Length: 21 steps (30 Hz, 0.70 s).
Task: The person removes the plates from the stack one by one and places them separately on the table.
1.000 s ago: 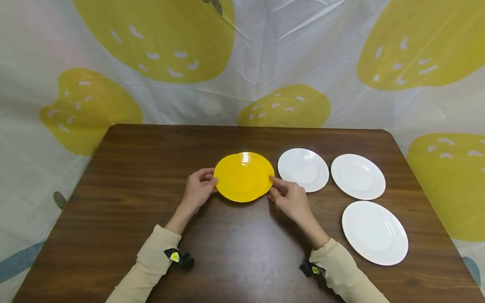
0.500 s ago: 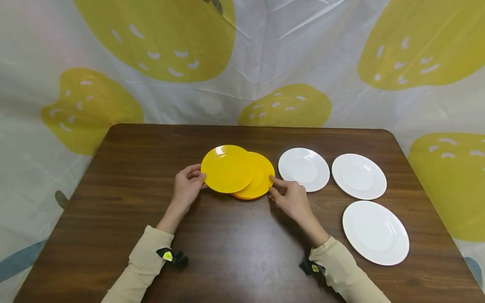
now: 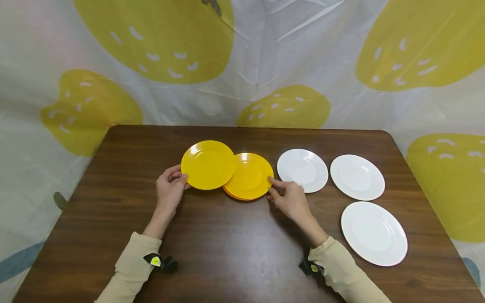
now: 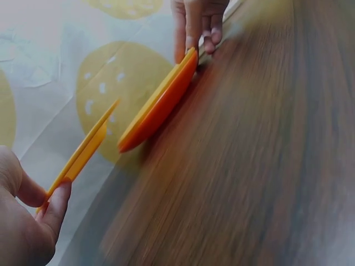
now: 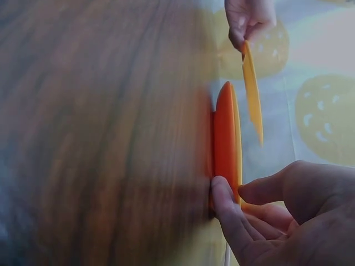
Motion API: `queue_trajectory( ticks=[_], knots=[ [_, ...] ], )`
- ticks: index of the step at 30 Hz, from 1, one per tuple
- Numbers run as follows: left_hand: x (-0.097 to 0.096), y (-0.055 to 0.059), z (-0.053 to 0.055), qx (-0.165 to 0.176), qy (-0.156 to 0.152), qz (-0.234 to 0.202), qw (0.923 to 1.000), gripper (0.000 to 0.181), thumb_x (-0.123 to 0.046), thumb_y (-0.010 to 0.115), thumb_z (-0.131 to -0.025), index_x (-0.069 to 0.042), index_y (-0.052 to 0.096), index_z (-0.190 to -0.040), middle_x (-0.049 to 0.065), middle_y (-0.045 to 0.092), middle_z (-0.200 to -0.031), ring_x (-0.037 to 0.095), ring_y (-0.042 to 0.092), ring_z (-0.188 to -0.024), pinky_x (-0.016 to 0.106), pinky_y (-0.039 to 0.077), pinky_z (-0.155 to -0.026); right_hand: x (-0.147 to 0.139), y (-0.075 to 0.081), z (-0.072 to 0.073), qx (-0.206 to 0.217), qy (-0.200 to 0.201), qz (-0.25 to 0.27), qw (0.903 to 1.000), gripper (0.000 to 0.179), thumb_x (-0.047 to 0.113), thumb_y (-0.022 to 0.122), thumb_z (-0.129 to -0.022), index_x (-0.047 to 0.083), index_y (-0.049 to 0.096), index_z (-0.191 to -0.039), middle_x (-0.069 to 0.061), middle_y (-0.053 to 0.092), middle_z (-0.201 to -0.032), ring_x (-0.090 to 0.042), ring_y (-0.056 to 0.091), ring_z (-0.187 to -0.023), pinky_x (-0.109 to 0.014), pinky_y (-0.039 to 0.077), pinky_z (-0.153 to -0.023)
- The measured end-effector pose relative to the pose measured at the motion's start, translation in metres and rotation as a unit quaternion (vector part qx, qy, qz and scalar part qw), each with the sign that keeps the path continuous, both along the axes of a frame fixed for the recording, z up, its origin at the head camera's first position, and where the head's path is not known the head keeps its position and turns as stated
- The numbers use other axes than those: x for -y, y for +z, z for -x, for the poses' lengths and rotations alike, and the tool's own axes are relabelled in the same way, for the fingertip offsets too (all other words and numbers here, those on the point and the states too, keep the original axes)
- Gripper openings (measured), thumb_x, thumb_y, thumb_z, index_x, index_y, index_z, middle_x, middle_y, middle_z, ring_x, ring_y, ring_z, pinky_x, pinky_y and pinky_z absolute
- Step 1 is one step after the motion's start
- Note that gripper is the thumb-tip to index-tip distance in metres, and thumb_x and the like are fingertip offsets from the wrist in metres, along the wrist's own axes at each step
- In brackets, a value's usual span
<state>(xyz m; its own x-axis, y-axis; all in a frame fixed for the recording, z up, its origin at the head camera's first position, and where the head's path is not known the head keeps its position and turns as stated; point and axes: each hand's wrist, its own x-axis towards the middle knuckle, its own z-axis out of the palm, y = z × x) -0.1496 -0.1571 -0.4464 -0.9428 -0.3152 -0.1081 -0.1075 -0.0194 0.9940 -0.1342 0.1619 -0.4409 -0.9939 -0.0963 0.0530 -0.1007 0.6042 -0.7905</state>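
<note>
A slip is judged to be the chief risk for the glossy, round, apparently plastic yellow plate (image 3: 207, 165), since it is supported at one rim only; if the pinch were relaxed, its free side could be dropped onto the glossy, round stack of plates (image 3: 250, 176), yellow above and orange below, taken here as the landmark. The layers of the stack could also be slid apart if its right rim were pulled unevenly. The yellow plate is pinched at its outer rim by the left hand (image 3: 169, 188), thumb against fingers, the gap being only the thin edge; it is raised to the left of the stack, overlapping it in the head view but seen apart from it in both wrist views. The stack's right rim is pinched by the right hand (image 3: 289, 200), yellow and orange edges together; whether it is lifted off the brown, wood-grained table (image 3: 235, 252) cannot be told. The stack is thus placed between the hands. To its right, a glossy, round white plate (image 3: 302, 170) is set, with a second white plate (image 3: 358, 176) beyond and a third white plate (image 3: 374, 233) nearer the person.
</note>
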Motion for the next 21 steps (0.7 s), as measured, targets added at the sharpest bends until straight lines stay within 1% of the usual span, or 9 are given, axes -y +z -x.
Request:
queue_trajectory(
  ticks=[5,11,17,21],
  knots=[
    [0.012,-0.001,-0.002,0.003,0.016,0.002,0.9999,0.037,0.002,0.059,-0.096,0.010,0.057,-0.132,0.007,0.050,-0.098,0.000,0.064,-0.075,0.018,0.059,-0.069,0.000,0.000,0.000,-0.002,0.002,-0.007,1.0000,0.038,0.008,0.069,-0.093,0.003,0.068,-0.130,-0.011,0.079,-0.084,-0.013,0.073,-0.064,-0.019,0.049,-0.049],
    [0.024,-0.002,-0.006,0.009,0.031,0.019,0.9993,0.038,0.000,0.060,-0.097,0.009,0.056,-0.133,0.007,0.050,-0.099,-0.001,0.063,-0.075,0.016,0.058,-0.068,0.000,-0.001,0.000,-0.006,0.001,-0.007,1.0000,0.038,0.008,0.069,-0.093,0.003,0.068,-0.130,-0.011,0.079,-0.085,-0.014,0.072,-0.063,-0.019,0.050,-0.049],
    [0.033,-0.005,-0.010,0.020,0.047,0.040,0.9979,0.038,-0.001,0.060,-0.096,0.009,0.056,-0.133,0.007,0.049,-0.099,-0.002,0.062,-0.073,0.014,0.057,-0.066,0.000,-0.002,0.001,-0.007,0.003,-0.006,1.0000,0.038,0.008,0.069,-0.093,0.003,0.068,-0.130,-0.011,0.079,-0.083,-0.013,0.072,-0.062,-0.020,0.050,-0.049],
    [0.035,-0.006,-0.012,0.029,0.049,0.058,0.9967,0.039,-0.002,0.059,-0.097,0.009,0.056,-0.133,0.008,0.049,-0.099,-0.001,0.060,-0.072,0.013,0.057,-0.065,-0.001,-0.003,0.001,-0.012,0.005,-0.008,0.9999,0.038,0.007,0.069,-0.093,0.002,0.068,-0.130,-0.011,0.079,-0.085,-0.013,0.072,-0.063,-0.019,0.049,-0.049]
  ],
)
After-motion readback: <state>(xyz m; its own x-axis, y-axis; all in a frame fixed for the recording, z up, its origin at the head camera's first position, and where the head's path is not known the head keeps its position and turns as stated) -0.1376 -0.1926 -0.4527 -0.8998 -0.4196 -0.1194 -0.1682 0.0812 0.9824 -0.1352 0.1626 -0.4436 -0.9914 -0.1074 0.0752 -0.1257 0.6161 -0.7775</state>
